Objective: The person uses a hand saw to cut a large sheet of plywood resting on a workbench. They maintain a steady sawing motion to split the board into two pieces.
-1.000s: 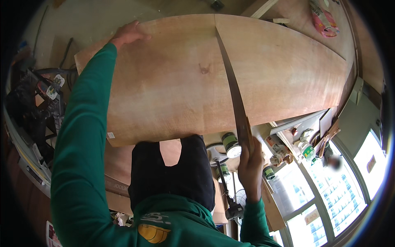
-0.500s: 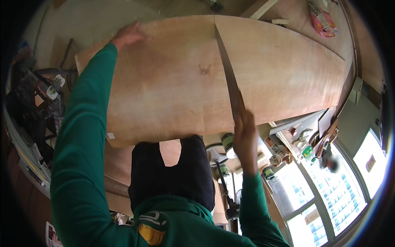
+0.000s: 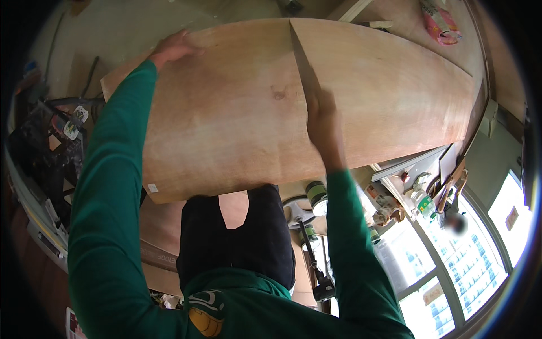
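A wide sheet of light brown plywood (image 3: 226, 124) lies in front of me, its near edge beside my thighs. My left hand (image 3: 174, 47) rests on its far left part with fingers stretched out. My right hand (image 3: 324, 121), slightly blurred, is closed around the handle end of what looks like a handsaw (image 3: 303, 68). Its long dark blade tapers from my fist to the sheet's far edge, where it meets the wood. The handle is hidden in my fist. A small white label (image 3: 152, 187) sticks to the sheet's near left corner.
Dark equipment and cables (image 3: 68, 141) stand at the left. A pink bag (image 3: 440, 25) lies at the far right. Right of my legs are cans (image 3: 317, 198), a black-handled pole (image 3: 310, 254) and a plastic bottle (image 3: 423, 204) near bright windows (image 3: 463, 260).
My right hand has pushed away from me along the sheet with the handsaw, and less of the blade shows. The left hand stays on the same part of the sheet.
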{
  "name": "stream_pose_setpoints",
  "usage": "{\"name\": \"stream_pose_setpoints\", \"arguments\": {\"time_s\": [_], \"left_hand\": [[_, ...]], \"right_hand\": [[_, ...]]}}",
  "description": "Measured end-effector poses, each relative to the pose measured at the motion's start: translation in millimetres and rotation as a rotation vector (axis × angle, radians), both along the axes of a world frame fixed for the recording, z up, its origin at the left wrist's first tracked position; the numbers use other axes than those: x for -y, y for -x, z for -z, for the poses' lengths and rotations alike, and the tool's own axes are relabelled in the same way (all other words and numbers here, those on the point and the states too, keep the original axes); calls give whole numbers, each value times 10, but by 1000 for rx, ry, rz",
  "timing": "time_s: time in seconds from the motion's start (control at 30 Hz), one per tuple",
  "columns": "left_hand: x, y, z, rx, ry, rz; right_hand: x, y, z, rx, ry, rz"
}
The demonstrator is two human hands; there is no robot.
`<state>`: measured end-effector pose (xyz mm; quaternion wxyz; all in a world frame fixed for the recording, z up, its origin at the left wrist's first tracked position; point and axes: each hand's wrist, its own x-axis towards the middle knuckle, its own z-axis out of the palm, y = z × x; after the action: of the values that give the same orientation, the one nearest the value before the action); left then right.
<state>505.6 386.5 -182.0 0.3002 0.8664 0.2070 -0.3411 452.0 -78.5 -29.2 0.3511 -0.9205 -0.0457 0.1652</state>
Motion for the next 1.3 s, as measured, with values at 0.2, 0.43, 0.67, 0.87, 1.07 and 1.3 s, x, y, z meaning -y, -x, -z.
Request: {"name": "stream_pose_setpoints", "arguments": {"time_s": [0.2,0.43,0.67,0.87,1.07,1.3], "left_hand": [[-112,40,30,-38,-30,15],[15,-41,88,6,-52,84],[-175,54,16,-23,-67,28],[-57,52,-18,-37,-40,9],[10,-112,54,-10,-1,64],[-115,98,-36,-47,-27,-8]], "right_hand": [[518,1271,-1804,-243,195,103],[-57,-168,444,116,8,26],[210,822,-933,-189,84,100],[350,991,-1286,-192,80,110],[-134,-135,303,70,3,55],[360,1133,-1629,-281,108,149]]}}
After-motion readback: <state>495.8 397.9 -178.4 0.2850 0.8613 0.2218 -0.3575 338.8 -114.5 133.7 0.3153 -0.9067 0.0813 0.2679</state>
